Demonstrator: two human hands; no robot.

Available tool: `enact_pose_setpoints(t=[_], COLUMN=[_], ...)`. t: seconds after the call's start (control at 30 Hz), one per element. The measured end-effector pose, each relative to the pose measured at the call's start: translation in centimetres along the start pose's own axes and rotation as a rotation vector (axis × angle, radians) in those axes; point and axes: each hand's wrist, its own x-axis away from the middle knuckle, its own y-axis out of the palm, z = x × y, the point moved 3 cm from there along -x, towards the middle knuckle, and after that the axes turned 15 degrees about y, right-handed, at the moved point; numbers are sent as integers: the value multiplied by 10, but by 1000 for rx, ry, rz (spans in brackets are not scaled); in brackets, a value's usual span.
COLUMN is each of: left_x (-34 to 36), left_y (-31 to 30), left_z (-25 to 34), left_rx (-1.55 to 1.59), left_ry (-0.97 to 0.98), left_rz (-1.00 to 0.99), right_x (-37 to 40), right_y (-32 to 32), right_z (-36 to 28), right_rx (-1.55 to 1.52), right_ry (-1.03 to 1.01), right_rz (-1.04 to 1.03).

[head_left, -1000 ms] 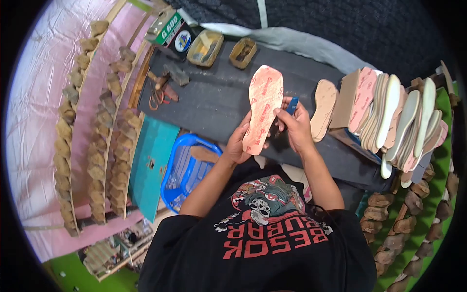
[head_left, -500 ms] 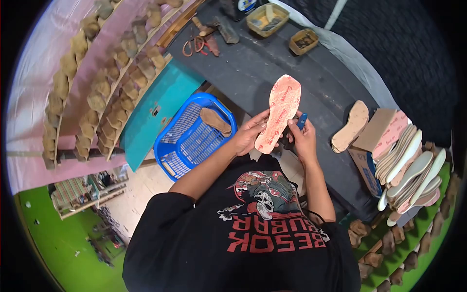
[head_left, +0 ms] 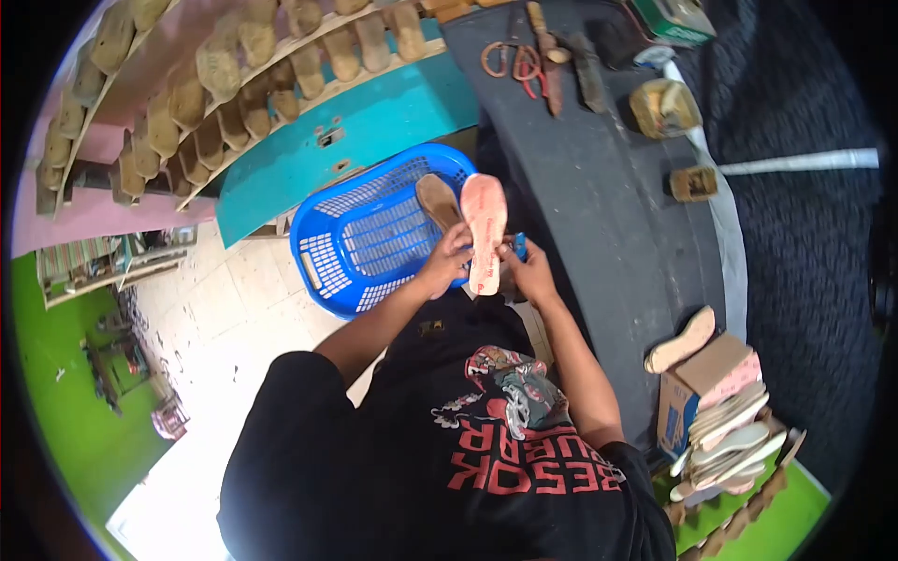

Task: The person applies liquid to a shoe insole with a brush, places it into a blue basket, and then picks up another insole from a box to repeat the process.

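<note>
A pinkish-white shoe insole [head_left: 484, 220] with red printed lettering stands nearly upright in front of my shirt, its wide end away from me. My left hand [head_left: 445, 265] grips its left edge between thumb and fingers. On the other side, my right hand [head_left: 531, 271] is closed around a small blue-handled tool [head_left: 520, 246], its thumb right at the insole's edge. What the tool's working end looks like is hidden. The insole overlaps the rim of a blue plastic basket [head_left: 313, 201], where a brown insole [head_left: 434, 200] lies.
A dark worktable [head_left: 599, 234] runs along the right, with scissors [head_left: 513, 61], a hammer [head_left: 552, 51] and small tubs [head_left: 664, 107] at its far end. Insoles [head_left: 681, 342] and a cardboard box [head_left: 711, 365] sit nearer. Racks of wooden shoe lasts [head_left: 220, 70] line the upper left.
My view has turned toward the basket. The insole has moved from in front of the table to the basket's edge, still in my left hand; the blue-handled tool stays in my right.
</note>
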Motion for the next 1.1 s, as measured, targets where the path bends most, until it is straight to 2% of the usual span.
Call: enact_pose_setpoints(t=[0.07, 0.13, 0.2, 0.27, 0.37, 0.43, 0.47, 0.67, 0.77, 0.87, 0.93, 1.0, 1.03, 1.1], left_x=[8, 12, 17, 13, 2, -5, -13, -43, -71, -106, -130, -134, -137, -147], left_y=[-28, -72, -98, -133, -169, -187, -196, -206, -199, -195, -195, -195, -195, -197], left_z=[-12, -47, -57, -80, -102, -113, -116, -135, -144, -163, -179, -197, -202, -200], left_rx=[34, 23, 3, -23, -46, -51, -73, -150, -75, -63, -127, -224, -289, -371], left_ry=[-54, -80, -97, -114, -135, -161, -163, -204, -142, -52, -172, -262, -275, -262], left_rz=[177, 253, 369, 466, 588, 641, 653, 672, 666, 575, 574, 553, 533, 469], right_x=[-13, -38, -63, -92, -132, -140, -148, -175, -191, -209, -224, -240, -243, -221], right_y=[31, 54, 80, 105, 136, 154, 162, 178, 165, 143, 128, 116, 116, 106], right_z=[4, 22, 38, 60, 87, 93, 92, 104, 102, 102, 109, 133, 134, 106], right_rx=[-60, 61, -18, 37, 72, -76, -153, -168, -245, -270, -111, -243, -217, -280], right_ry=[145, 245, 385, 505, 519, 587, 612, 641, 629, 558, 528, 594, 695, 618], right_rz=[-148, -207, -354, -383, -446, -458, -459, -431, -334, -229, -9, -145, -161, -137])
